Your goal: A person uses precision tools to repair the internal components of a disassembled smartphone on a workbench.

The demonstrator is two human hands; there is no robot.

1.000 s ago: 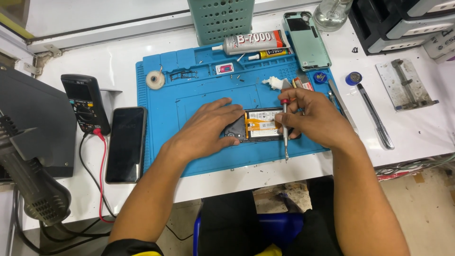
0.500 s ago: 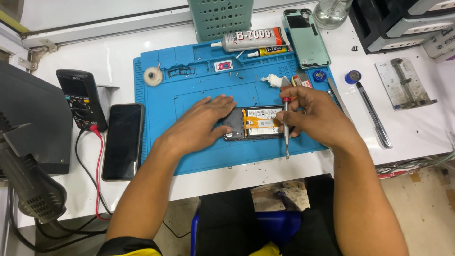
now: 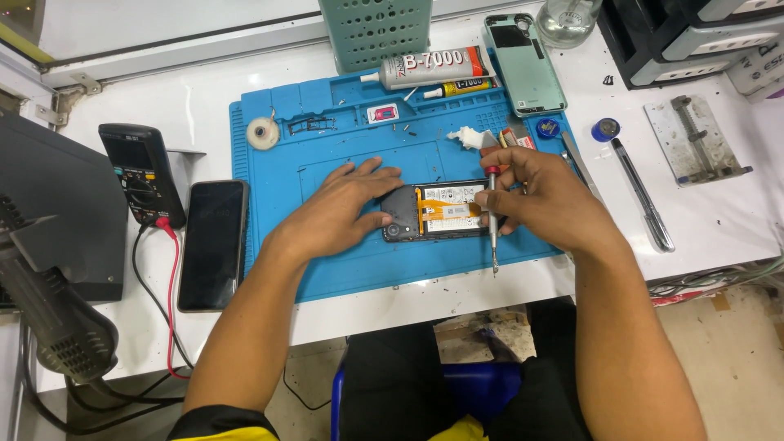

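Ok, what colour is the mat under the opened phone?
Bright blue, clearest in the head view: the mat lies under the opened phone.

We work on an opened phone (image 3: pixel 437 211) at frame centre.
Our left hand (image 3: pixel 343 211) presses its dark end on the blue mat (image 3: pixel 343 269); our right hand (image 3: pixel 543 196) holds a screwdriver (image 3: pixel 492 216) upright beside it.
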